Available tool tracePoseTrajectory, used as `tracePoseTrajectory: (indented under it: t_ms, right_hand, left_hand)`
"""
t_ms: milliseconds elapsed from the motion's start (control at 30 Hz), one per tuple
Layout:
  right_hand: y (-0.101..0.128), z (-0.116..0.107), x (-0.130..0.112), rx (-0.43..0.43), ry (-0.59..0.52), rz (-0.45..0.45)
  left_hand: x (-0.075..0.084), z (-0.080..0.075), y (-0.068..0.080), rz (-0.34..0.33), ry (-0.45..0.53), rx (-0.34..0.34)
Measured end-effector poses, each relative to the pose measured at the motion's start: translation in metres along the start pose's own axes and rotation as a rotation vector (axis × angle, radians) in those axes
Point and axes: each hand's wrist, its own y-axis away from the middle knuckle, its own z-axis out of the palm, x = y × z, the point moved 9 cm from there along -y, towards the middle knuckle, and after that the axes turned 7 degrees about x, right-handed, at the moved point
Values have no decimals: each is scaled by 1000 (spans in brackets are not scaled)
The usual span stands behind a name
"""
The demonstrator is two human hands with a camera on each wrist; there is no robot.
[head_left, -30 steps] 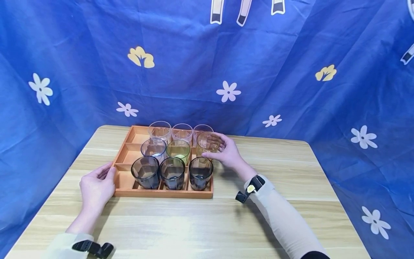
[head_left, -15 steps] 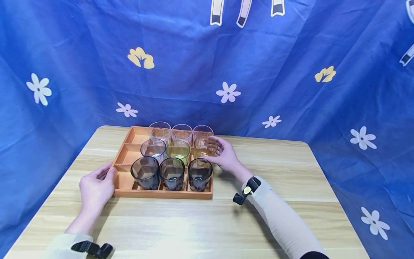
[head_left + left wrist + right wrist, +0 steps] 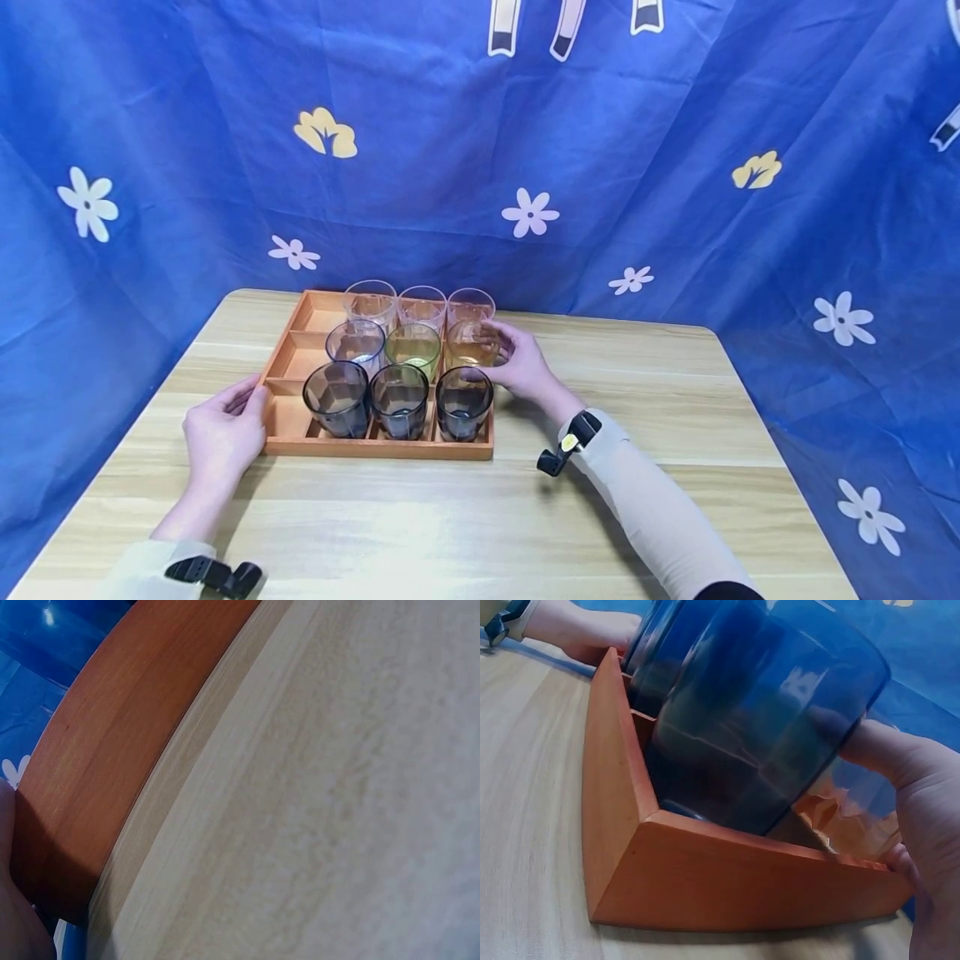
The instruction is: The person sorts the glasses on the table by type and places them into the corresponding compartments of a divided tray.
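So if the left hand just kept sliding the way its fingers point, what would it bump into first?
The left hand already rests against the wooden tray at its left edge, so the tray's side wall comes first. Beyond that wall, probably the nearest dark glass.

Smooth matt wooden tray (image 3: 375, 448), glossy tinted glass cups (image 3: 463, 403), pale wood-grain table (image 3: 480, 533), creased blue cloth backdrop (image 3: 675, 167).

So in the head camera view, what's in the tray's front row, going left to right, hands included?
Left hand on the tray edge → first dark glass → second dark glass → third dark glass → right hand, gripping the amber glass just behind.
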Motion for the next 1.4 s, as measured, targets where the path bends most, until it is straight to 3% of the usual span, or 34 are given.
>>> tracePoseTrajectory:
  t_ms: [333, 767, 1400]
  right_hand:
    - [-1, 3, -3, -26, 34, -22]
    - [-2, 1, -7, -31, 108, 28]
    - [6, -8, -7, -85, 93, -1]
  left_hand:
    - [1, 1, -2, -9, 18, -3]
    - [3, 1, -3, 2, 22, 0]
    - [-3, 1, -1, -13, 0, -3]
